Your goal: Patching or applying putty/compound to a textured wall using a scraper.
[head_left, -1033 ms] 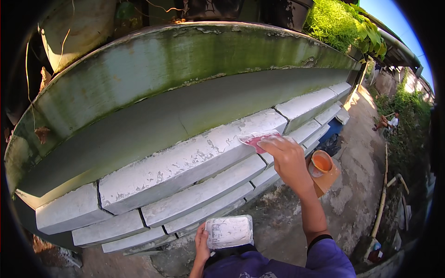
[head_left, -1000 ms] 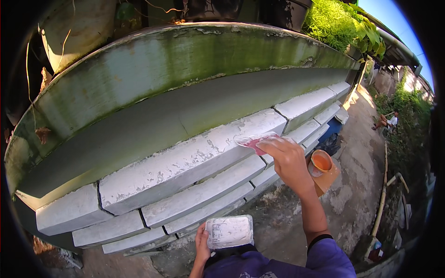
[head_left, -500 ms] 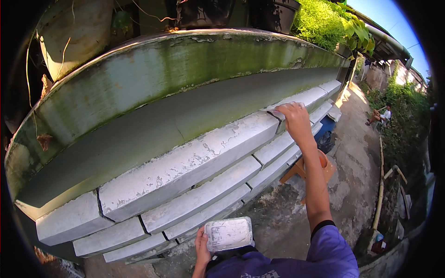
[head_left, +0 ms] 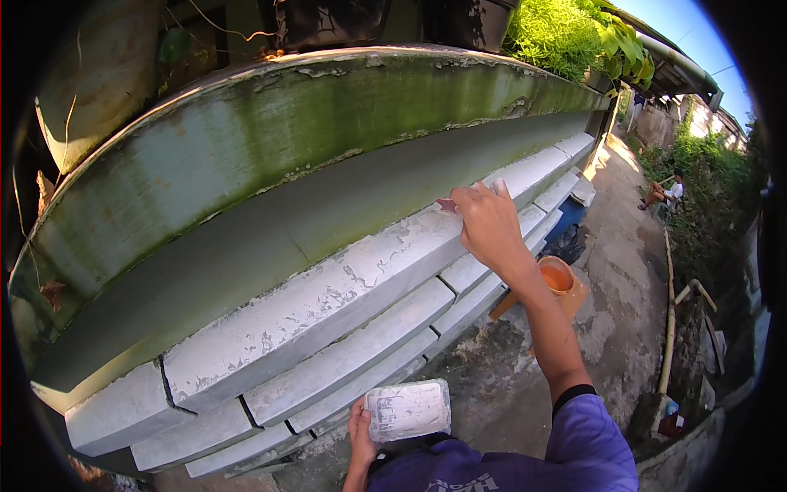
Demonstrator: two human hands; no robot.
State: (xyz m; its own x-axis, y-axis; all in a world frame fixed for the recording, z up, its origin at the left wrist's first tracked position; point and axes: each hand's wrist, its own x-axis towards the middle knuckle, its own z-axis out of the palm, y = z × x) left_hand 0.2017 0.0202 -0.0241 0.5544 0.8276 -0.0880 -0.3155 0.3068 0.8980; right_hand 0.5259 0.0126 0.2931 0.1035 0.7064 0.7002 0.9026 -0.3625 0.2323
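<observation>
My right hand [head_left: 488, 217] grips a reddish flat spreader [head_left: 448, 204], mostly hidden by my fingers, against the top white block course [head_left: 301, 309] near its right-hand part. The block's top has patchy white and grey filler marks. My left hand [head_left: 361, 426], low in the picture near my body, holds a shallow rectangular container [head_left: 408, 411] coated inside with white paste. Below the top course are lower stepped white blocks [head_left: 347, 353], separated by dark joints.
A green-stained curved wall [head_left: 262, 131] overhangs the blocks, with plants [head_left: 549, 37] above. An orange bucket [head_left: 557, 277] stands on a stool at the right, near a dark bag [head_left: 567, 239]. A person [head_left: 674, 193] sits farther down the concrete path [head_left: 623, 246], beside weeds and poles.
My right hand first moved up and right along the top block, then back slightly left. The view shifted a little, and my left hand still holds the container in much the same place.
</observation>
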